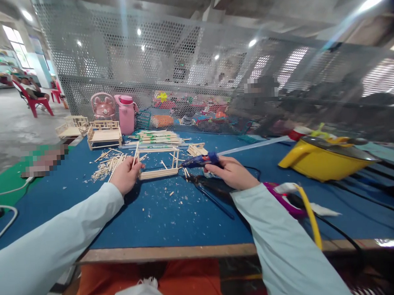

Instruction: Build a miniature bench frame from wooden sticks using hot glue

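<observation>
My left hand (125, 176) is closed on the left end of a small frame of wooden sticks (159, 174), with a thin stick rising beside the thumb. A blue hot glue gun (202, 160) is in my right hand (232, 172), its nozzle at the frame's right lower corner. A long clear glue stick (254, 145) juts out of the gun's back. Dark-handled pliers (215, 201) lie under my right wrist. Left of the frame is a heap of short stick offcuts (103, 168).
Two finished miniature stick benches, the nearer bench (105, 135) among them, stand at the back left near a pink bottle (127, 115). Bundled sticks (159, 137) lie behind the frame. A yellow pot (310, 160) and a purple power strip (286, 200) with cables occupy the right. Perforated mesh (167, 57) closes the back.
</observation>
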### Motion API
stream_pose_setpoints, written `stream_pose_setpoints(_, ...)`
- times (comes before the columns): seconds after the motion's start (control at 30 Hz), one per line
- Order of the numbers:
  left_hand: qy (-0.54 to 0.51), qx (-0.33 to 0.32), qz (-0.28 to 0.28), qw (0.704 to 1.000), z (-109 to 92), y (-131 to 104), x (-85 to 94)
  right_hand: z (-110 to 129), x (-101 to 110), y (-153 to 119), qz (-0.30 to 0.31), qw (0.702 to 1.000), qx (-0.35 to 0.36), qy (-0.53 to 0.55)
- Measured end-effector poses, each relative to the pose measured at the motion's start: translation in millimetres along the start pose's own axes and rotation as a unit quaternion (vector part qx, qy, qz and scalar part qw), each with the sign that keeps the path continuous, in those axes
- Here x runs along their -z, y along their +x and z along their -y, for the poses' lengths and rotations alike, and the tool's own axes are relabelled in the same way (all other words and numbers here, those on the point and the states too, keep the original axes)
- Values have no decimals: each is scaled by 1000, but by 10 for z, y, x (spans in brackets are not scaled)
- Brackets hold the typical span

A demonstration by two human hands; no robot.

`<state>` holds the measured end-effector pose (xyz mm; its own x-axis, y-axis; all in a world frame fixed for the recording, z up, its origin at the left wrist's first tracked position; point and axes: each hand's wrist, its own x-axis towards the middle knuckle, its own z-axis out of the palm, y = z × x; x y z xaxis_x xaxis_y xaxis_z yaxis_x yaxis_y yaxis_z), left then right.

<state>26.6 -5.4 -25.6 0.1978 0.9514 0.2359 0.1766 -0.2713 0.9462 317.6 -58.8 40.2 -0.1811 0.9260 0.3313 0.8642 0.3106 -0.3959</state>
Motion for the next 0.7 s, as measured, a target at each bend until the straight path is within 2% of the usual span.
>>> stream_pose_setpoints(0.17,7,-3,-8,1000,6,9,0,-1,-41,11,-2,999,-12,-36)
stream_pose_setpoints(0.53,16,-7,-4,1000,59,31,12,-19,-56,22,6,999,8,-39)
stream_pose_setpoints(0.7,12,2,-7,1000,22,19,4,-15,-67,32,9,999,5,-42)
